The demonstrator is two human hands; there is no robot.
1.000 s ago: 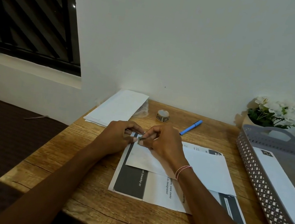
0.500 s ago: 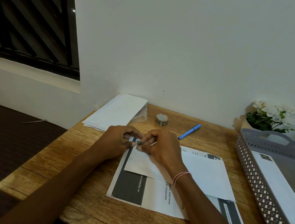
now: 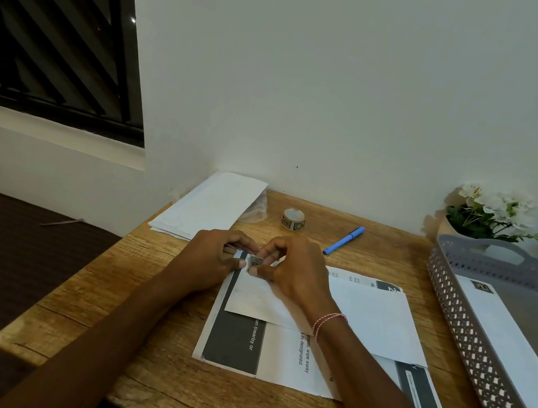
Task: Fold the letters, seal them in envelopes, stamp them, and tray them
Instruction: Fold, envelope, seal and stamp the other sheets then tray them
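A white envelope (image 3: 366, 314) lies on printed letter sheets (image 3: 280, 357) in the middle of the wooden desk. At its far left corner sits a small dark stamp (image 3: 255, 261). My right hand (image 3: 290, 265) pinches the stamp with curled fingers. My left hand (image 3: 218, 259) has its fingers curled at the same corner, thumb tip beside the stamp. A roll of stamps (image 3: 293, 219) stands behind the hands. The grey perforated tray (image 3: 470, 336) at the right holds one stamped white envelope (image 3: 514, 345).
A stack of blank envelopes (image 3: 212, 206) lies at the desk's back left, with clear plastic next to it. A blue pen (image 3: 344, 240) lies behind the letters. A pot of white flowers (image 3: 490, 214) stands at the back right against the wall.
Both hands stay at the envelope's far left corner. The view has dipped slightly; the fingers have shifted a little around the stamp.
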